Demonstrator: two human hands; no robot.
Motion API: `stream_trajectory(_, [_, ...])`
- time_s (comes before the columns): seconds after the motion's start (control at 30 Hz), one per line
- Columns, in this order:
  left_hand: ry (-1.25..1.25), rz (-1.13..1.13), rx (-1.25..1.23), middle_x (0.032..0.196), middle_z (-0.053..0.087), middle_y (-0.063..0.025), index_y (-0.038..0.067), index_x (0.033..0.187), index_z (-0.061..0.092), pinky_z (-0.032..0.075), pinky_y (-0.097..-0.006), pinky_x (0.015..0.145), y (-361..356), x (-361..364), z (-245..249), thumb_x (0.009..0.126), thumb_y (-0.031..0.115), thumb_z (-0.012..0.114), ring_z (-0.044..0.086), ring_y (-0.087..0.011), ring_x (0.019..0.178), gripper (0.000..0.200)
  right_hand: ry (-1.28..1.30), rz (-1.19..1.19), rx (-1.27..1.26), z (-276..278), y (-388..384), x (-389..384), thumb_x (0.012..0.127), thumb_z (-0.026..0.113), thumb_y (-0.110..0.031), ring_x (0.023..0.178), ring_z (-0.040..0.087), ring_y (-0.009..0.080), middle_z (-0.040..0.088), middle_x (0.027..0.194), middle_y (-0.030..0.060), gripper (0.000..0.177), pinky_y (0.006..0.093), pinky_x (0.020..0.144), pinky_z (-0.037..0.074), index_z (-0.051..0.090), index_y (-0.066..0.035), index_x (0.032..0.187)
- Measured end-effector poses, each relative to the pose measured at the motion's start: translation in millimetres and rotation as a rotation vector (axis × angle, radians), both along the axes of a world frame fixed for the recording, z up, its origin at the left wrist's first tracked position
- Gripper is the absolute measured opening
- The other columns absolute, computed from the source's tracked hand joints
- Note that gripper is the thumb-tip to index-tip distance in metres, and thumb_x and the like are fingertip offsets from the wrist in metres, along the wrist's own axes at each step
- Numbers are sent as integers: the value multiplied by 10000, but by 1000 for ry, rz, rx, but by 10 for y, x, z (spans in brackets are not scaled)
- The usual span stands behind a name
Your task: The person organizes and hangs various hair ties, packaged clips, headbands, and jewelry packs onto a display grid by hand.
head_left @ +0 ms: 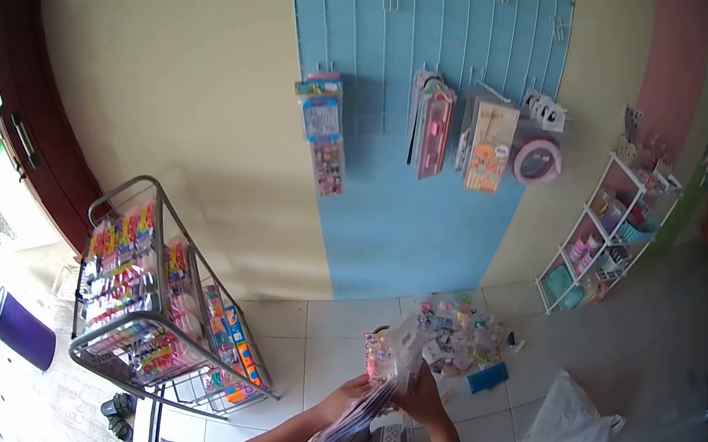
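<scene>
My left hand (pixel 347 396) is closed around the lower left side of a sheaf of clear plastic packets (pixel 372 402) in front of my lap. On the other side, my right hand (pixel 423 400) grips the sheaf's upper right part, its fingers partly hidden by plastic. A clear packet top (pixel 405 345) stands up above both hands. Just left of it shows a pink packet of small colourful items (pixel 374 354). Beyond my hands, a pile of small packaged trinkets (pixel 461 335) lies on the tiled floor, with a blue packet (pixel 487 378) at its near edge.
A wire rack of packaged goods (pixel 148 290) stands at left, near the door (pixel 34 133) and a purple bin (pixel 22 329). A white plastic bag (pixel 571 427) lies right. A white shelf (pixel 595 245) stands behind it. Hanging packages (pixel 490 150) line the wall grid.
</scene>
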State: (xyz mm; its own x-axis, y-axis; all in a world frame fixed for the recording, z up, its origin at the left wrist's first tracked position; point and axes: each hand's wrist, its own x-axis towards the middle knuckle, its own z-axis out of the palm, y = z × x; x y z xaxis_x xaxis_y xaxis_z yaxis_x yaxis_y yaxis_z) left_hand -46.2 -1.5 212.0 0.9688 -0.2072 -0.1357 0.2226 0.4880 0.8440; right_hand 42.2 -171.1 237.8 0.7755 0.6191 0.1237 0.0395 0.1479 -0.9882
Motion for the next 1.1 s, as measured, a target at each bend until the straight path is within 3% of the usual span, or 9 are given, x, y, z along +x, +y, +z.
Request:
stream_trajectory(0.1, [202, 81, -209, 1190, 571, -89, 17, 1297, 423, 474, -274, 899, -33, -7, 587, 971, 184, 475, 586, -147, 1043, 370, 40, -73, 29, 324, -44, 78, 697, 806, -193, 1019, 584, 196, 568, 1115, 110, 716, 335, 884, 483, 384, -5, 1244])
stream_trajectory(0.13, [142, 91, -208, 1207, 567, -98, 19, 1321, 383, 480, -281, 898, -53, -3, 765, 973, 174, 462, 589, -157, 1057, 390, 83, -134, 28, 567, -56, 37, 704, 802, -186, 958, 600, 186, 588, 1065, 106, 650, 322, 819, 498, 423, -12, 1201])
stream_trajectory(0.23, [81, 42, -348, 1205, 569, -96, 44, 1343, 359, 509, -270, 831, 97, 12, 1141, 965, 155, 470, 608, -161, 1015, 408, 56, -273, -103, 956, -71, 106, 701, 806, -178, 863, 601, 170, 602, 976, 95, 572, 309, 741, 497, 462, -10, 1125])
stream_trajectory(0.27, [68, 3, -393, 1201, 573, -93, 56, 1349, 352, 521, -266, 798, 194, 22, 1200, 962, 142, 470, 615, -162, 996, 414, 102, -470, -80, 1236, -45, 61, 717, 798, -204, 772, 579, 160, 591, 899, 77, 508, 298, 685, 479, 474, -4, 1053])
stream_trajectory(0.4, [125, 37, -430, 1075, 623, -63, 86, 1317, 415, 535, -254, 676, 490, -29, 1974, 973, 195, 431, 638, -147, 849, 361, -117, -704, 40, 2098, -153, 157, 836, 697, -340, 838, 542, 158, 554, 897, 71, 499, 273, 741, 439, 440, 19, 1067])
stream_trajectory(0.5, [205, 74, -436, 941, 656, -47, 99, 1260, 498, 530, -255, 606, 757, -130, 2648, 986, 289, 387, 639, -142, 725, 351, -148, -699, 15, 2854, -87, 305, 866, 669, -301, 839, 539, 156, 557, 914, 75, 445, 277, 751, 437, 443, 15, 1084])
stream_trajectory(0.67, [191, 610, -82, 801, 635, -45, 66, 1246, 499, 523, -282, 610, 896, -327, 3675, 979, 338, 390, 597, -151, 584, 396, -221, -396, 90, 4122, 360, 436, 891, 644, -209, 881, 551, 122, 583, 986, 48, 361, 268, 783, 438, 480, -4, 1139])
stream_trajectory(0.8, [199, 938, -308, 813, 621, -60, 41, 1269, 463, 514, -278, 646, 1172, -344, 4101, 976, 310, 425, 592, -152, 589, 400, -250, -193, 103, 4422, 899, 676, 891, 645, -212, 902, 562, 117, 589, 1015, 54, 351, 267, 807, 442, 491, -7, 1131])
stream_trajectory(1.1, [-8, 943, -204, 849, 620, -61, 39, 1276, 459, 514, -280, 654, 2487, 232, 4367, 976, 298, 429, 595, -149, 624, 397, -379, -156, 282, 4602, 2319, 1523, 908, 618, -178, 966, 571, 135, 573, 1074, 96, 395, 275, 842, 441, 368, -31, 1177])
